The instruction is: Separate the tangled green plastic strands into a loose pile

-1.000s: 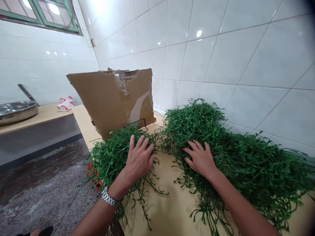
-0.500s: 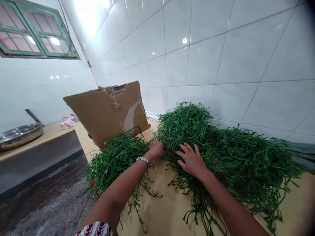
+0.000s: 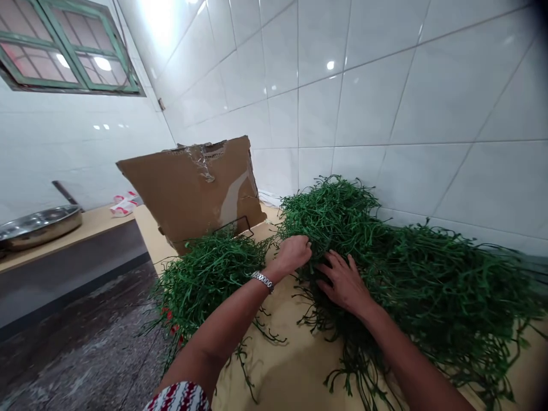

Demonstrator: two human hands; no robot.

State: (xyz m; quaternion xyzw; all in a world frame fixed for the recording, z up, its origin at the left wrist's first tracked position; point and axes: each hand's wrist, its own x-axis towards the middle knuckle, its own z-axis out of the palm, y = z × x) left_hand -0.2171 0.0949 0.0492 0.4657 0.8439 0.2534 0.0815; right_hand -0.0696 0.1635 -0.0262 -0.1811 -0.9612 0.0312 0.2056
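A large heap of green, thin-branched stems (image 3: 454, 285) lies on the table along the wall, its back part piled higher. My left hand (image 3: 294, 253), with a metal watch on its wrist, is closed at the heap's left edge; its fingertips are hidden, so what it grips cannot be made out. Just right of it, my right hand (image 3: 346, 283) rests on the stems with its fingers spread, the tips partly sunk in the green. A smaller pile of the same stems (image 3: 209, 274) sits left of my left forearm, hanging over the table edge.
Behind the smaller pile a cardboard piece (image 3: 192, 188) stands upright, with a thin black wire frame (image 3: 244, 220) before it. On a second table at left are a metal pan (image 3: 40, 227) and a red-and-white plastic bag (image 3: 124, 204). A tiled wall (image 3: 377, 103) borders the back.
My left hand has moved right and slightly up along the heap's edge, closer to my right hand. The right hand stays on the stems. The view has shifted a little.
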